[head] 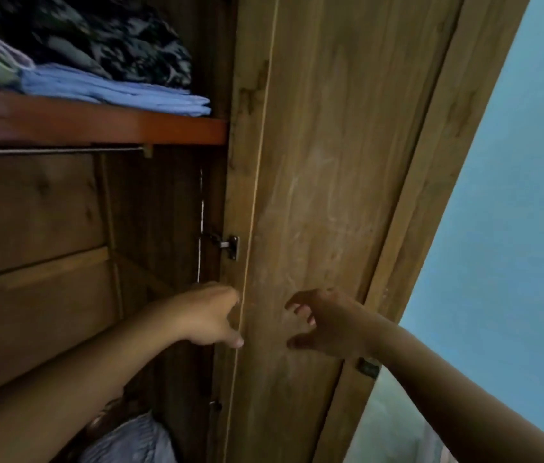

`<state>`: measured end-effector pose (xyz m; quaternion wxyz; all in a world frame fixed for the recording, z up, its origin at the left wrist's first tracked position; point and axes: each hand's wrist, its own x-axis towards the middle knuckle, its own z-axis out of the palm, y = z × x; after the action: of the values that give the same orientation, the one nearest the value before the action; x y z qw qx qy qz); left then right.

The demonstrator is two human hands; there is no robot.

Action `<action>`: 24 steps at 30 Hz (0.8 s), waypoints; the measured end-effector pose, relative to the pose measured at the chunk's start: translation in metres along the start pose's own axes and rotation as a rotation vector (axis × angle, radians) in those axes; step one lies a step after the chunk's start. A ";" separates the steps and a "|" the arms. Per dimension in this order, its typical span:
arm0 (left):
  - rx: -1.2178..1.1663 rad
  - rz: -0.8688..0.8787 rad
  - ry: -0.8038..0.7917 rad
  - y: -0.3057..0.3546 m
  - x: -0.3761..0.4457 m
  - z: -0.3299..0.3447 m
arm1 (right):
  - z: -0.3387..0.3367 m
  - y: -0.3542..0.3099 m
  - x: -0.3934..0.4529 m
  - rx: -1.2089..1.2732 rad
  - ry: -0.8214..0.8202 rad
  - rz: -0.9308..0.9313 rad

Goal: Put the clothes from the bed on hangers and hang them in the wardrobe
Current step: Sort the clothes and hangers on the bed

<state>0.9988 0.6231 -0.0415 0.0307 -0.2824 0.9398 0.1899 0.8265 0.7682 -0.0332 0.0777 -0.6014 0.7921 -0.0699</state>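
Risk at this stage centres on the wardrobe door (314, 195), which stands open at the right of the opening with both hands close to its inner face. The left hand (210, 315) reaches to the door's hinge-side edge; its fingers wrap behind that edge and are partly hidden, so it appears to grip the edge, though how firm the hold is cannot be told. The right hand (320, 324) hovers in front of the door panel with fingers spread and loosely curled, holding nothing; whether the fingertips touch the wood cannot be told. Neither hand carries a garment or a hanger. The hanging rail (53, 150) under the shelf (97, 123) shows no hangers along its visible length, and folded clothes (113, 91) lie stacked on the shelf above. A pale striped fabric (130, 442) shows low in the opening; whether it hangs, lies inside, or is worn by the person cannot be told. The bed and its clothes are not clearly in view, so the hanging work is judged barely begun or not begun. Likely faults: fingers at the hinge side, just below the metal hinge (230, 247), could be pinched if the door swings; a door pushed hard could strain that hinge; a door left only part open could later obstruct access to the rail.
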 end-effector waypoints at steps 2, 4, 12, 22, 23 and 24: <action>0.008 -0.089 0.039 -0.020 -0.018 -0.003 | 0.001 -0.016 0.018 -0.012 -0.018 -0.079; 0.050 -0.191 0.059 -0.040 -0.035 -0.007 | 0.002 -0.035 0.035 -0.027 -0.041 -0.136; 0.086 -0.489 0.120 -0.114 -0.111 -0.030 | 0.011 -0.120 0.083 0.047 -0.076 -0.306; -0.028 -0.741 0.260 -0.187 -0.217 -0.066 | 0.006 -0.250 0.140 0.030 -0.113 -0.543; -0.029 -0.784 0.265 -0.192 -0.225 -0.068 | 0.007 -0.263 0.145 0.027 -0.121 -0.571; -0.013 -0.827 0.268 -0.198 -0.232 -0.071 | 0.009 -0.276 0.149 0.024 -0.127 -0.594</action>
<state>1.3042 0.5646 -0.0050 -0.0197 -0.6574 0.7421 0.1291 1.0492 0.5503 0.0088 0.1102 -0.8090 0.5742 -0.0612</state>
